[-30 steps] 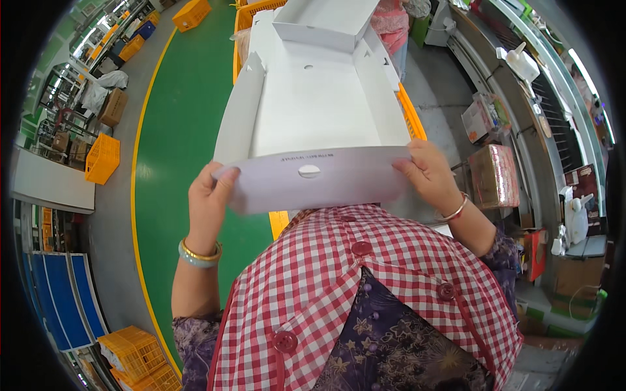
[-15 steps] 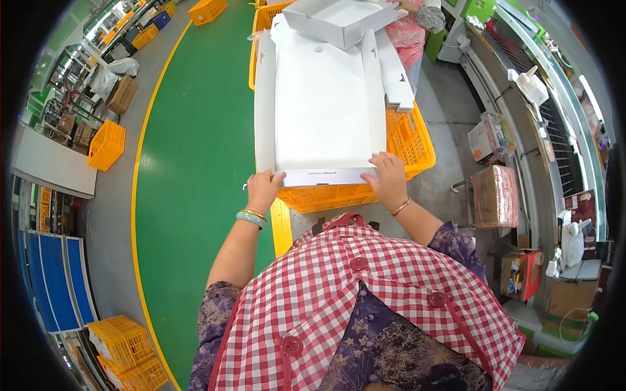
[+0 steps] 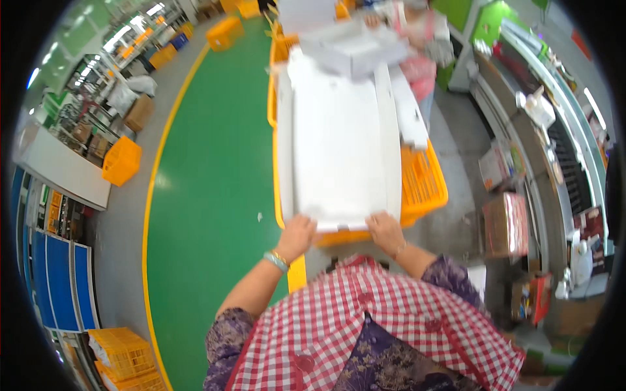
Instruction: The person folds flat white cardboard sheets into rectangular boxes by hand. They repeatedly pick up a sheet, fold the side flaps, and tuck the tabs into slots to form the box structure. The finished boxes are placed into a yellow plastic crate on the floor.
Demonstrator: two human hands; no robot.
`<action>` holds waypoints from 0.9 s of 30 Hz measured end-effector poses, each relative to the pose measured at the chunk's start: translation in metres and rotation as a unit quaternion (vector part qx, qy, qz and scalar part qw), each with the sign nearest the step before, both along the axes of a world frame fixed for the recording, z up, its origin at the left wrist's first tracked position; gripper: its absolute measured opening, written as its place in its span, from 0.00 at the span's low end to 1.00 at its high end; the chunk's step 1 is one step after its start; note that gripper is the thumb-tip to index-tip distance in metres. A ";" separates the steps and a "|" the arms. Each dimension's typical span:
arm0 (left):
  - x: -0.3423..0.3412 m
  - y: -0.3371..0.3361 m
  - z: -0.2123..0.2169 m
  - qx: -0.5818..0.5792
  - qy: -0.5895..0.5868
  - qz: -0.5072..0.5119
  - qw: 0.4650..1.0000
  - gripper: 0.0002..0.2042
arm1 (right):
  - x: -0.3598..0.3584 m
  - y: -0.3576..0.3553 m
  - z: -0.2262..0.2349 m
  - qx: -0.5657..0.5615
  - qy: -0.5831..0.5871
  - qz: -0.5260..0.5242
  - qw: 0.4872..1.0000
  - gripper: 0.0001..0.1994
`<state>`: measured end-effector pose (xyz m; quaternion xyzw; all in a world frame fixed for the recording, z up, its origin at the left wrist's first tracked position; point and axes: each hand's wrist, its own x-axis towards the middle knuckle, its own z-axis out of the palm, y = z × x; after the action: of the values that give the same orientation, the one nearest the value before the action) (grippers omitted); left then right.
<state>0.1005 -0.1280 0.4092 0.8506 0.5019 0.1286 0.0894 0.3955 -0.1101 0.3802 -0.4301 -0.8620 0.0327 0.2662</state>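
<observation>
A long white cardboard box, with raised side walls and no lid over it, lies lengthwise in front of me on yellow plastic crates. My left hand is closed on the left part of its near edge, fingers curled over the rim. Further right on that same edge, my right hand grips with the thumb low and the fingers on top. Motion blur smears both hands somewhat. A second white box, shallower, rests across the far end of the long one.
Yellow crates show beneath and right of the box. Folded white cardboard lies along its right side. Another person stands at the far right end. A green floor lane runs on the left; cartons stand right.
Both hands have come closer together along the box's near edge. The printed near wall, seen broadly before, now shows only as a thin strip. My view has shifted, and the far box looks turned.
</observation>
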 end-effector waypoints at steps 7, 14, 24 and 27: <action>-0.011 0.022 -0.013 -0.024 0.059 -0.039 0.997 0.12 | 0.005 0.019 -0.003 -0.046 -0.046 -0.078 0.995 0.15; -0.007 0.012 -0.014 0.011 0.035 0.013 0.999 0.12 | 0.004 0.016 0.014 -0.025 -0.096 -0.069 0.993 0.15; -0.006 0.008 -0.001 -0.040 0.028 0.065 0.997 0.14 | 0.015 0.047 0.023 -0.050 -0.130 0.053 0.989 0.12; -0.004 0.007 -0.005 -0.026 0.017 0.069 0.997 0.14 | 0.018 0.053 0.012 -0.056 -0.119 0.061 0.989 0.13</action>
<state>0.0964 -0.1212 0.4038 0.8134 0.5640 0.1068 0.0939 0.4134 -0.0572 0.3924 -0.3921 -0.9089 0.0451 0.1345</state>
